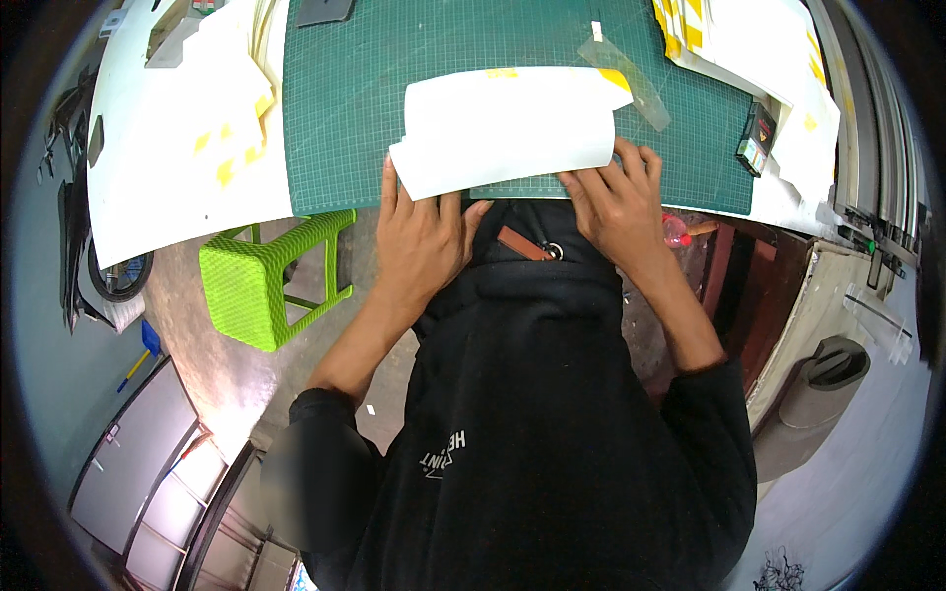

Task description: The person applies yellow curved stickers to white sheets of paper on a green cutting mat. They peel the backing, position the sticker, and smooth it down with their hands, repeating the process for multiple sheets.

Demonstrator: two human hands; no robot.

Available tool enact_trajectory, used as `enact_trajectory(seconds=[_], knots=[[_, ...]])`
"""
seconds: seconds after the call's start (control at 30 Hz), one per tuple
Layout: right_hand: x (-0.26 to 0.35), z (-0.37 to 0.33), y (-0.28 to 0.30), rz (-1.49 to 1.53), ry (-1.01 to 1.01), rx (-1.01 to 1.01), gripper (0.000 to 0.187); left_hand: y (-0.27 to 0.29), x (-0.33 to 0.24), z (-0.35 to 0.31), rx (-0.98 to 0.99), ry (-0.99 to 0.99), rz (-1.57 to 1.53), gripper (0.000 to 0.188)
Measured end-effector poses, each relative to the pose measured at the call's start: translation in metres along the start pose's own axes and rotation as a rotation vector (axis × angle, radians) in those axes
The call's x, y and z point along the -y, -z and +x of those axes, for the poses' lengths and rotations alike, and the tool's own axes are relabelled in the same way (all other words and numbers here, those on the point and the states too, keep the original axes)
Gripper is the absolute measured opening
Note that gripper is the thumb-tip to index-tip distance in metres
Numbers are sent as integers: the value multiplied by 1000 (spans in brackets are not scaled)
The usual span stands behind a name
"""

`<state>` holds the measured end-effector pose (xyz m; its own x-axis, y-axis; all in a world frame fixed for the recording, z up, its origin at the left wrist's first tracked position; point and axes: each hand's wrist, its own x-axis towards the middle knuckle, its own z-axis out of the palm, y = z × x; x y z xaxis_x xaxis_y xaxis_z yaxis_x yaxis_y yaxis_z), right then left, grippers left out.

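A white sheet of paper or thin card [507,123] with yellow patches along its far edge lies on the green cutting mat [345,128]. Its near part is bent or folded over toward me, and I cannot tell whether it is creased. My left hand [424,241] grips the near left corner, fingertips partly hidden by the sheet, thumb out to the side. At the near right edge, my right hand [621,202] has its fingers bent against the sheet. A clear ruler-like strip [641,89] sits beyond the sheet on the right.
White sheets with yellow patches [187,118] cover the left of the table, and a stack of similar sheets [739,44] stands at the far right. A small dark box [757,138] rests at the mat's right edge. Below the table stands a green woven stool [241,286].
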<state>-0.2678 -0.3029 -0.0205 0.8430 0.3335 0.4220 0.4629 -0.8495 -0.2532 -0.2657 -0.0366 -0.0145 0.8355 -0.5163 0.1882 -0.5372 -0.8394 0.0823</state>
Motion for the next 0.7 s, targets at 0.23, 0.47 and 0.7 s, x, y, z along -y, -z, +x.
enact_trajectory(seconds=[0.23,0.47,0.7], knots=[[41,9,2,-127,-114,100,36,13,-28,20,-76,81,-32,45],[52,8,-6,-130,-176,124,37,2,-35,15,9,171,-35,51],[29,-5,3,-177,-207,98,34,11,-10,1,17,100,63,47]])
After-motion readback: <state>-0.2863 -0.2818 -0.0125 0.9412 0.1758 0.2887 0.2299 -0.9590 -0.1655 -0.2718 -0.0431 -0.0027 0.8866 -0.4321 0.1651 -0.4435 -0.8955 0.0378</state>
